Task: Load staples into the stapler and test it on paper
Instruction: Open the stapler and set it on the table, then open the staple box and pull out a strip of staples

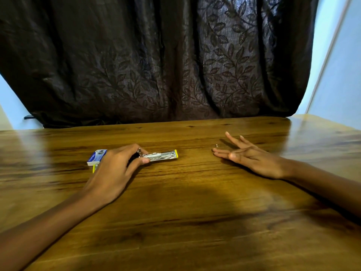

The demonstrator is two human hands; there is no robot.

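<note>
A silver stapler (162,155) with a yellow tip lies on the wooden table (185,212), its tip pointing right. My left hand (115,169) grips its near end with curled fingers and thumb. Just behind that hand sits a small blue and white staple box (95,156), partly hidden. My right hand (248,153) rests on the table well to the right, fingers straight and spread, holding nothing. A tiny metal piece (216,145), perhaps a bit of staples, lies just beyond its fingertips. No paper is in view.
A dark leaf-patterned curtain (166,61) hangs behind the table's far edge. Pale walls show at both sides. A shadow falls across the middle of the table in front of me.
</note>
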